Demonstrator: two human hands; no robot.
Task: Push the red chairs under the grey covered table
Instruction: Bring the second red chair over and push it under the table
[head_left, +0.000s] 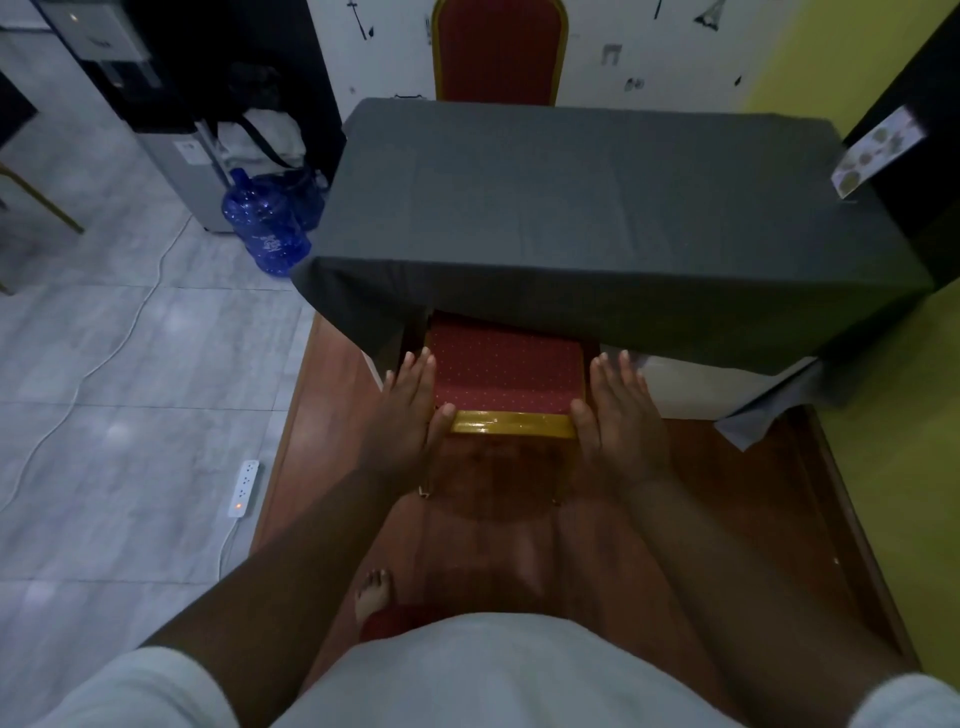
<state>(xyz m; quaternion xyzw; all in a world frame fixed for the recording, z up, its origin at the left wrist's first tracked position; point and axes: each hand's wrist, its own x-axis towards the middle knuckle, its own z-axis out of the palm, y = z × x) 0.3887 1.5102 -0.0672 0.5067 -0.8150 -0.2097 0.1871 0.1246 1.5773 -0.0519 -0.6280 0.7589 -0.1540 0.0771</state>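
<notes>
The grey covered table (597, 208) fills the middle of the view. A red chair (506, 371) with a gold frame stands at its near side, the seat partly under the cloth. My left hand (410, 400) grips the left side of the chair's backrest, thumb on the gold top rail. My right hand (618, 410) grips the right side the same way. A second red chair (498, 52) stands at the far side of the table, its back rising above the tabletop; its seat is hidden.
Blue water bottles (265, 223) and a water dispenser (171, 130) stand left of the table. A white power strip (244, 488) and cable lie on the tiled floor. My bare foot (373, 592) rests on the wooden platform. A dark cabinet (924, 130) is at the right.
</notes>
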